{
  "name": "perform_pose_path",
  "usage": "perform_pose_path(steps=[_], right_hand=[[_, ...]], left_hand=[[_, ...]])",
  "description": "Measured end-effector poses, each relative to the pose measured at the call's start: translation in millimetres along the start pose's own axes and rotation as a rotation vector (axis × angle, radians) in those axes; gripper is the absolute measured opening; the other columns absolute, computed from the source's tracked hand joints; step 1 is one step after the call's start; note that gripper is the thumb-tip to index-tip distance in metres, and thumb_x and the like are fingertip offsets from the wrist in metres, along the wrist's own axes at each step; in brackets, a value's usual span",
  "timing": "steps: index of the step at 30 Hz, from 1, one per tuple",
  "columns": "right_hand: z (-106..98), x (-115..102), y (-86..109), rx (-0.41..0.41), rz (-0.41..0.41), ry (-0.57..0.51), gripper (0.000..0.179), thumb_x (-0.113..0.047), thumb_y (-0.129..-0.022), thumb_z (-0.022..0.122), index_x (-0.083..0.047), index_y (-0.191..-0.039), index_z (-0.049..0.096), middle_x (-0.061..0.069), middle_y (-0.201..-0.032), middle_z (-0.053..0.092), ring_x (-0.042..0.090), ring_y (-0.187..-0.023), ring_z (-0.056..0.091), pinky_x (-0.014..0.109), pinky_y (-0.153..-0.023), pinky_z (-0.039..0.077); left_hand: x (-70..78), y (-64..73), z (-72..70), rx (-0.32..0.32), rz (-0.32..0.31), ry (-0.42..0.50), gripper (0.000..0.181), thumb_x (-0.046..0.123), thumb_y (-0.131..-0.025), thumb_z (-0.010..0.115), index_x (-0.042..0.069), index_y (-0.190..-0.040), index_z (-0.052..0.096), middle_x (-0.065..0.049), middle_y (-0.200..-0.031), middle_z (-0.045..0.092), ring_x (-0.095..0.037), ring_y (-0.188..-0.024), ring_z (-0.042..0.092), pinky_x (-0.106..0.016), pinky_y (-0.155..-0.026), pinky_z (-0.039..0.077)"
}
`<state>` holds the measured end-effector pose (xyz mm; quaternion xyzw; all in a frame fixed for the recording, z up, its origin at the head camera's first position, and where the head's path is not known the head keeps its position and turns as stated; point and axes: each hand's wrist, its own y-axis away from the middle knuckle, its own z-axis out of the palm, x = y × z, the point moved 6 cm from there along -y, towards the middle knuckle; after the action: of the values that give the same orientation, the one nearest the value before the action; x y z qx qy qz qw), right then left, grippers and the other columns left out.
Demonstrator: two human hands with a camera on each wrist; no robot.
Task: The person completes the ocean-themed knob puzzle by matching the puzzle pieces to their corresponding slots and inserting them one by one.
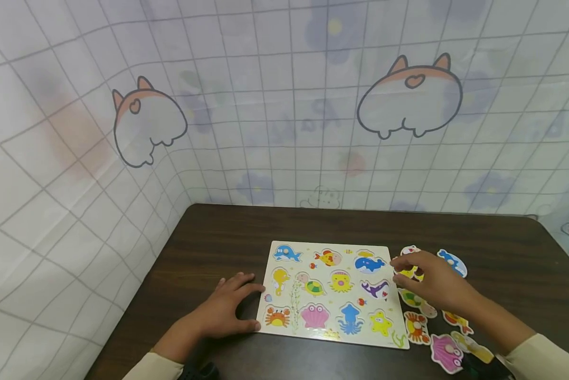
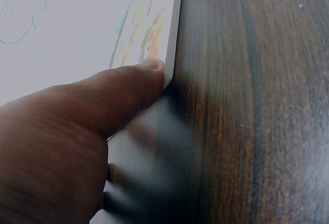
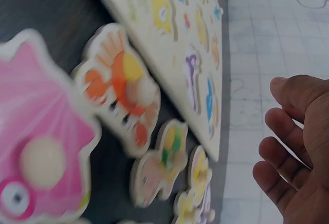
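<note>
A pale puzzle board [image 1: 308,250] printed with sea animals lies flat on the table. My left hand [image 1: 223,311] rests at its left side, the thumb [image 2: 128,85] pressing on the near left corner and the other fingers spread on the tabletop. Over the loose pieces just right of the board hovers my right hand [image 1: 434,282], its fingers loosely bent. Between thumb and fingers nothing shows in the right wrist view. Nearby lie a turtle piece [image 3: 169,154], a crab piece [image 3: 121,88] and a pink shell piece [image 3: 67,126], each with a round knob.
More loose pieces lie at the right, among them a blue one [image 1: 452,262], a fish [image 1: 457,321] and a yellow one [image 1: 474,348] partly behind the right forearm. The dark wooden table [image 1: 227,232] meets a grid-patterned curtain [image 1: 275,132] at the back and left.
</note>
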<state>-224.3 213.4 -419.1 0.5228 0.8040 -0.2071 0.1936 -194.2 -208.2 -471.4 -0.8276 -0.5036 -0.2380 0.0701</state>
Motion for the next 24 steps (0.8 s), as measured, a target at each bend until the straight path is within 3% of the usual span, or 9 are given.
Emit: perform_pose_path(steps=[9, 17, 24], right_hand=[[-12.3, 22.6, 20.8, 0.006, 0.029, 0.043, 0.027, -0.024, -0.091, 0.080, -0.013, -0.116, 0.076, 0.001, -0.114, 0.072, 0.028, -0.101, 0.066, 0.048, -0.080, 0.055], [-18.3, 43.3, 39.1, 0.008, 0.035, 0.098, 0.026, -0.021, -0.087, 0.084, -0.013, -0.111, 0.078, 0.003, -0.108, 0.072, 0.027, -0.092, 0.067, 0.043, -0.072, 0.055], [-21.3, 62.9, 56.9, -0.008, 0.067, 0.126, 0.021, -0.020, -0.087, 0.083, -0.015, -0.107, 0.078, -0.004, -0.101, 0.066, 0.014, -0.083, 0.059, 0.032, -0.064, 0.051]], left_hand=[[-0.1, 1.4, -0.2, 0.002, 0.001, -0.006, 0.071, 0.055, -0.084, 0.080, 0.028, -0.146, 0.056, -0.012, -0.161, 0.036, -0.039, -0.151, 0.024, -0.071, -0.116, 0.011], [0.5, 0.5, 0.6, 0.002, -0.002, -0.001, 0.072, 0.056, -0.084, 0.080, 0.028, -0.145, 0.056, -0.011, -0.161, 0.037, -0.040, -0.151, 0.024, -0.072, -0.116, 0.010], [-2.4, 0.5, 1.7, 0.001, -0.008, -0.011, 0.072, 0.058, -0.084, 0.079, 0.030, -0.146, 0.056, -0.010, -0.161, 0.036, -0.039, -0.152, 0.023, -0.071, -0.117, 0.010]])
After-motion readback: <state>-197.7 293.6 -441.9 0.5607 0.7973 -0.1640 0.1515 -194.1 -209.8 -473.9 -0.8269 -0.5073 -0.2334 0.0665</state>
